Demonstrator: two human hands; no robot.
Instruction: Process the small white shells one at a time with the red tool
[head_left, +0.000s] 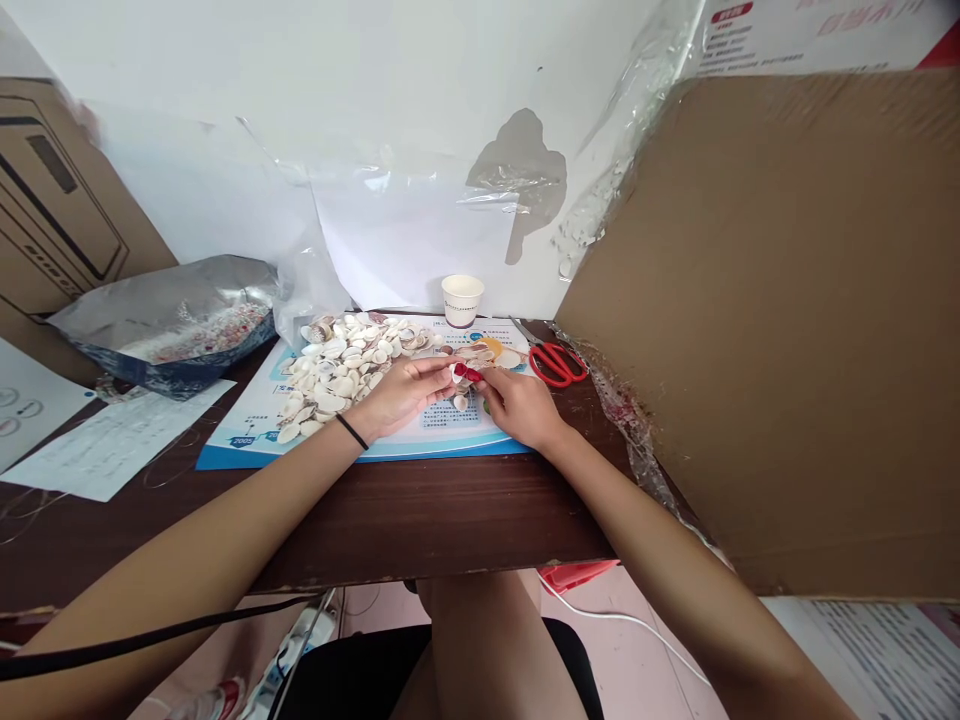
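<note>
My left hand [401, 395], with a black band at the wrist, pinches a small white seashell [455, 373] between thumb and fingers. Against that shell, my right hand [519, 402] grips a small red object [470, 374]; its exact kind is too small to make out. The two hands meet over a printed poster sheet [390, 447]. A heap of white and brownish seashells [337, 375] spreads on the sheet beside my left hand. A few more shells [460, 402] lie below and behind the fingertips, partly hidden.
Red-handled scissors [556, 364] lie right of my right hand. A paper cup [462, 300] stands at the back. Left are a bag of small coloured bits [202, 330] and a paper slip [112, 440]. Large cardboard [787, 330] borders the dark table [420, 510] on the right.
</note>
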